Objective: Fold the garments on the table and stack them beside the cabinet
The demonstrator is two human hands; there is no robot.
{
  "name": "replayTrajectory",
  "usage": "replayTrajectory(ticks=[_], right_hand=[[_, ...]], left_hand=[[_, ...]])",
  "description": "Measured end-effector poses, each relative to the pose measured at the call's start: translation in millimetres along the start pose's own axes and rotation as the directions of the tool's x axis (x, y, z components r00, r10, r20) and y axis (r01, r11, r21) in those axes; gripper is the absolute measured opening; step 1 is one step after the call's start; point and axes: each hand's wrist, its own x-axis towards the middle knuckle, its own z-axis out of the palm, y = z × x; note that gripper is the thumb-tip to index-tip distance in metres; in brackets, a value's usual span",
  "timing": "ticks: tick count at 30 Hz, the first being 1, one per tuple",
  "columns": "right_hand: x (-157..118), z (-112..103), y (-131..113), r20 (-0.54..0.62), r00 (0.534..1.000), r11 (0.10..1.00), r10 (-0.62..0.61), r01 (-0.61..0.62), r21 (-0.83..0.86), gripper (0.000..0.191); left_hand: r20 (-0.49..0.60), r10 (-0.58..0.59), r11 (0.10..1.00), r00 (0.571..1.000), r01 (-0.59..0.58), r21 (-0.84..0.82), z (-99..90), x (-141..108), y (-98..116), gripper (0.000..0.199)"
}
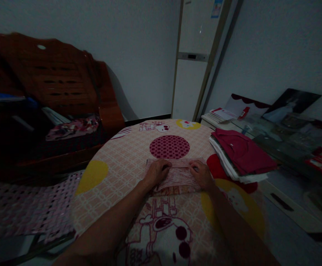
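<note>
A pinkish, finely streaked cloth (180, 178) lies folded into a small rectangle on the round table, which wears a patterned cover (116, 177). On the cloth's left part rests my left hand (158, 171), its thumb and fingers pinched on the far folded layer. My right hand (201, 173) pinches the same layer on the right, fingertips curled together. Between the two hands the folded edge runs nearly straight. To the right of my right hand sits a stack of folded clothes, with a dark red garment (244, 151) on top and white ones beneath.
A wooden bench (58, 77) with clothes on it stands at the left, near a woven pink seat (27, 207). At the right is a glass-topped cabinet (260, 136) with papers and a photo. A tall white appliance (191, 85) stands behind the table.
</note>
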Motion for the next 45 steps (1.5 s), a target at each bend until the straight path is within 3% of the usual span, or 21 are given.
replayTrajectory(ticks=[45], right_hand=[[-0.3,0.0,1.9,0.010,1.000,1.000,-0.027,0.027,0.003,0.011]], left_hand=[[-0.008,-0.014,1.000,1.000,0.014,-0.014,-2.6,2.2,3.7,0.013]])
